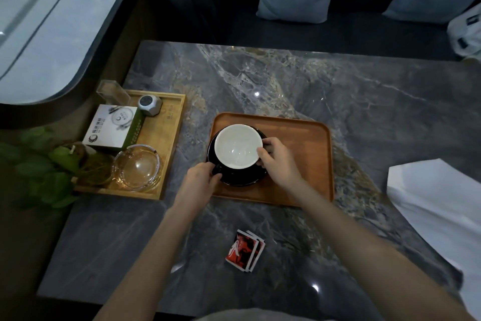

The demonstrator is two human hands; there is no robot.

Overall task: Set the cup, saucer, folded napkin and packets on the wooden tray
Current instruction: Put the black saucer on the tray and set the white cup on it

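The round cup, black outside and white inside [238, 147], sits on the glossy black saucer [242, 179], which rests on the left part of the rounded orange-brown wooden tray [307, 149]. The left hand [201, 177] pinches the cup's handle at its near-left side; the right hand [276, 155] closes on the cup's right rim. The cup may skate on the slick saucer if either hand tugs unevenly, and the saucer's near-left rim lies close to the tray's edge. The red-and-black packets [244, 250] lie on the grey marble tabletop [364, 102] nearer than the tray; the white folded napkin [437, 203] lies to its right, where a sweeping forearm could brush it.
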